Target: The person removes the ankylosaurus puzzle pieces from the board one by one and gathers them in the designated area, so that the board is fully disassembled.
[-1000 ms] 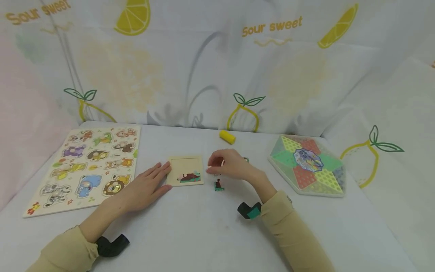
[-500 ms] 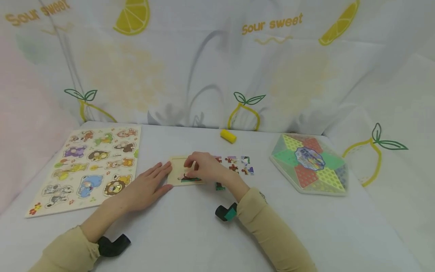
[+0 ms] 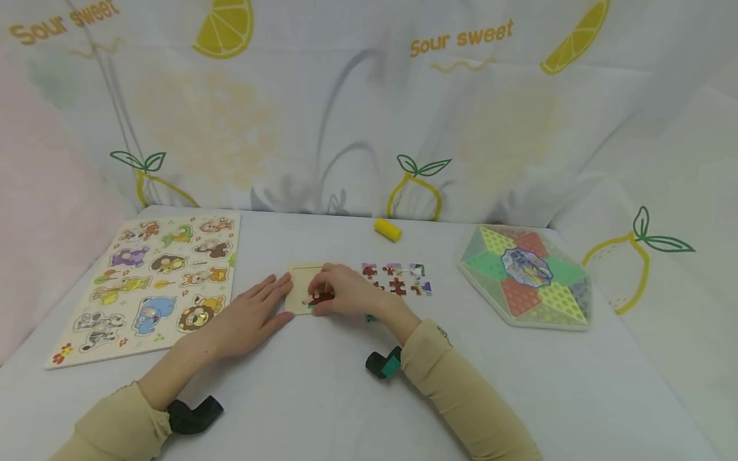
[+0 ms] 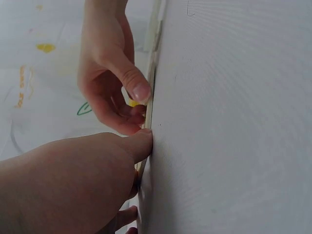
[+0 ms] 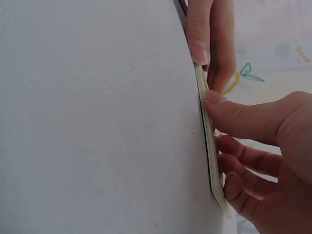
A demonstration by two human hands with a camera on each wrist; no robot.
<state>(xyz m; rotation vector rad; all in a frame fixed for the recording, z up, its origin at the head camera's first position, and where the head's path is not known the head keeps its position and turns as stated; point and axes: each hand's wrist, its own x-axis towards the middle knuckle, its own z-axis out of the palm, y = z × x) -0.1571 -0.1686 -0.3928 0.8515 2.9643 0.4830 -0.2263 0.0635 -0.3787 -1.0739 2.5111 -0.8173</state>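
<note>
Puzzle tray: small square wooden tray (image 3: 303, 282) lying flat on the white table (image 3: 323, 397), mid-front, directly under both hands
Right hand: right hand (image 3: 346, 296) rests over the tray's lower right part, fingers curled, pressing a brown and green piece (image 3: 320, 298) into it
Left hand: left hand (image 3: 248, 317) lies flat, fingers straight, fingertips touching the tray's left edge, holding nothing
Loose pieces: loose pieces (image 3: 398, 280) lie just right of the tray
Others: animal board (image 3: 150, 282) far left, hexagonal game box (image 3: 527, 275) far right, yellow cylinder (image 3: 387, 230) behind
In the way: nothing between hands and tray

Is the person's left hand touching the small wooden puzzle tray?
Touching: in the head view the left hand's straight fingertips rest against the puzzle tray's left edge.
</note>
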